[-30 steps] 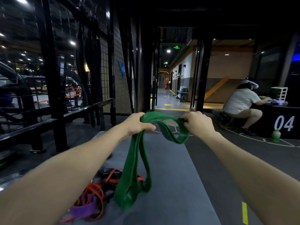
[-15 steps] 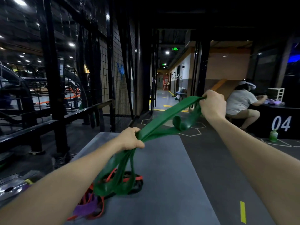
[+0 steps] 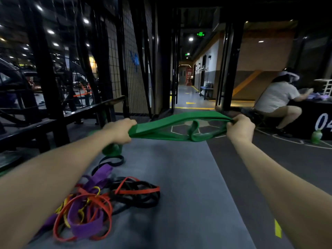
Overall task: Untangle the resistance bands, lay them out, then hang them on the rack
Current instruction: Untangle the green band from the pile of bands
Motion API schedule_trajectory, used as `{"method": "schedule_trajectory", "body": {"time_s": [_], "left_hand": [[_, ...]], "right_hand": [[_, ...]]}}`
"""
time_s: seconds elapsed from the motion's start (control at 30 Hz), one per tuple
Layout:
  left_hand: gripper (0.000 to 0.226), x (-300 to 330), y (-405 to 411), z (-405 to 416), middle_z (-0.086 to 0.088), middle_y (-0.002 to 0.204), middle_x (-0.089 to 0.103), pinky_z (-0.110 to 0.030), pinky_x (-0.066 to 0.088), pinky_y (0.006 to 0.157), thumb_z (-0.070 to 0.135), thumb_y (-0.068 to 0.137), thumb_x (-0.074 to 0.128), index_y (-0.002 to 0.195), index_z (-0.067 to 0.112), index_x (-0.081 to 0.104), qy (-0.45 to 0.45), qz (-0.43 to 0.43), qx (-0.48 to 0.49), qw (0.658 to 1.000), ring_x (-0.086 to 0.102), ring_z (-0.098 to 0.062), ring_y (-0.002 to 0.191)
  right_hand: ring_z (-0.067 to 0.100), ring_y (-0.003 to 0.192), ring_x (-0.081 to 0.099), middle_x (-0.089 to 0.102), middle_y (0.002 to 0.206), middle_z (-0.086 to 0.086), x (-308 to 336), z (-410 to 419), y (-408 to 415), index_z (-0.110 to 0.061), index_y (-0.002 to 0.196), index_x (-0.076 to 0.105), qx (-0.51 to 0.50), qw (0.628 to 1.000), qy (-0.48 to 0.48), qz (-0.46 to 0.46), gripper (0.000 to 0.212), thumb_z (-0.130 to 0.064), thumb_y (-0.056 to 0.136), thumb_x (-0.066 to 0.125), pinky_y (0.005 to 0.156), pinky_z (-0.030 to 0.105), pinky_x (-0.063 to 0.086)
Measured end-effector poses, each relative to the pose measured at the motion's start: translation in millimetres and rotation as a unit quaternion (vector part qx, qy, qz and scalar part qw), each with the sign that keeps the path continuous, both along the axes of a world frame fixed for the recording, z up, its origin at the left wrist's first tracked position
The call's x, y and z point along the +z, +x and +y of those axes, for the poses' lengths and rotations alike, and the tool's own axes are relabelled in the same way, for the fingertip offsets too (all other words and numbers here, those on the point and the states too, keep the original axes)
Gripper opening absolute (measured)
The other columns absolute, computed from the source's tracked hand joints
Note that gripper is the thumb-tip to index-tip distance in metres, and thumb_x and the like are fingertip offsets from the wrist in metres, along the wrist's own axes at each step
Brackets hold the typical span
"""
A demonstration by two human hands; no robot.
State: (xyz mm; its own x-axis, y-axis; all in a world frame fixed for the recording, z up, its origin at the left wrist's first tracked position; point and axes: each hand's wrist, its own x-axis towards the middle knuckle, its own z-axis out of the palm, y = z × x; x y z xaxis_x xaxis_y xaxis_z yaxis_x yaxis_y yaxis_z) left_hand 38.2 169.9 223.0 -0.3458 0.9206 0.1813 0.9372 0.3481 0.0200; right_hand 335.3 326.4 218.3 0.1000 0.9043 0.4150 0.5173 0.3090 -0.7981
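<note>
Half a second ago the right hand was raised high and far out while the left hand sat low with most of the band trailing down into the pile; now both hands are level and apart, the green band (image 3: 179,126) is drawn out between them in the air above the mat, and only a blurred green end (image 3: 112,149) hangs below the left fist. The head has also tipped down, so more of the pile shows. The left hand (image 3: 120,131) has its fingers curled round one end of the green band, gripping it in a fist. The right hand (image 3: 239,128) is likewise clenched round the other end, knuckles up. Between them the band runs as two flat strands with a small twisted loop in the lower strand near the middle. On the grey mat (image 3: 188,194) below the left forearm lies the tangled pile: purple bands (image 3: 86,225), thin red-orange bands (image 3: 136,191), black bands (image 3: 143,200) and a thin yellow band (image 3: 66,218), looped through one another, with one black loop (image 3: 111,161) lying a little further out, just below the green end. To the left stands a black metal rack (image 3: 45,72) with rails, and behind it a wire grid panel (image 3: 125,60). At the right a seated person (image 3: 276,97) in a pale shirt leans toward a black box marked 04 (image 3: 321,121), with a green bottle (image 3: 316,136) on the floor beside it. A corridor with yellow floor lines (image 3: 190,105) runs straight ahead.
</note>
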Motion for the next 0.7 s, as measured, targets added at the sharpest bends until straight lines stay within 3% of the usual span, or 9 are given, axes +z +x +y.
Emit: {"method": "schedule_trajectory", "body": {"time_s": [0.1,0.2,0.27,0.37,0.4,0.5,0.7], "left_hand": [[0.042,2,-38,22,0.002,0.115,0.05,-0.034,0.04,0.081,0.023,0.082,0.06,0.121,0.025,0.046,-0.03,0.137,0.028,0.99,0.052,-0.018,0.105],[0.036,-12,-71,52,0.0,0.112,0.052,-0.033,0.041,0.081,0.022,0.083,0.059,0.118,0.022,0.05,-0.002,0.224,0.037,0.974,0.053,-0.02,0.106],[0.051,-42,-84,76,-0.003,0.118,0.053,-0.034,0.042,0.088,0.021,0.078,0.067,0.125,0.017,0.048,-0.004,0.253,0.029,0.967,0.053,-0.022,0.108],[0.104,-116,-87,105,-0.01,0.148,0.029,-0.035,0.032,0.109,0.039,0.066,0.081,0.146,0.011,0.021,-0.094,0.13,0.013,0.987,0.034,-0.029,0.133],[0.109,-141,-86,113,-0.009,0.152,0.022,-0.036,0.029,0.112,0.042,0.065,0.081,0.147,0.011,0.016,-0.125,0.095,0.007,0.988,0.028,-0.029,0.137],[0.097,-191,-86,125,-0.006,0.149,0.028,-0.034,0.031,0.11,0.041,0.067,0.078,0.144,0.016,0.025,-0.144,0.09,-0.029,0.985,0.034,-0.026,0.134],[0.081,-216,-90,118,0.003,0.146,0.034,-0.035,0.03,0.108,0.043,0.077,0.067,0.144,0.029,0.023,-0.133,0.085,-0.01,0.987,0.04,-0.021,0.13]], "right_hand": [[0.037,0.107,0.057,0.062,0.113,0.024,-25,20,-38,0.0,0.109,0.062,0.027,0.999,-0.014,0.022,0.023,-0.011,0.089,0.056,0.089,0.035,0.043],[0.037,0.105,0.057,0.061,0.111,0.024,-60,43,-75,0.0,0.107,0.059,0.034,0.998,-0.028,0.035,0.02,-0.009,0.09,0.053,0.085,0.037,0.044],[0.038,0.101,0.056,0.061,0.108,0.025,-96,62,-90,0.0,0.108,0.056,0.029,0.999,-0.029,0.016,0.019,-0.006,0.091,0.05,0.078,0.038,0.042],[0.035,0.088,0.051,0.056,0.106,0.024,-162,84,-86,0.001,0.106,0.051,0.01,0.995,-0.07,-0.064,0.016,-0.001,0.092,0.043,0.07,0.037,0.037],[0.033,0.083,0.047,0.053,0.106,0.024,-182,89,-80,0.002,0.104,0.05,0.004,0.991,-0.087,-0.097,0.015,0.0,0.092,0.041,0.07,0.037,0.036],[0.03,0.08,0.041,0.05,0.109,0.023,-218,95,-69,0.001,0.102,0.046,0.009,0.977,-0.091,-0.195,0.012,0.001,0.091,0.041,0.065,0.034,0.03],[0.036,0.086,0.049,0.051,0.105,0.022,-230,100,-56,-0.001,0.104,0.044,-0.003,0.959,-0.068,-0.276,0.013,-0.002,0.091,0.046,0.063,0.036,0.036]]}}
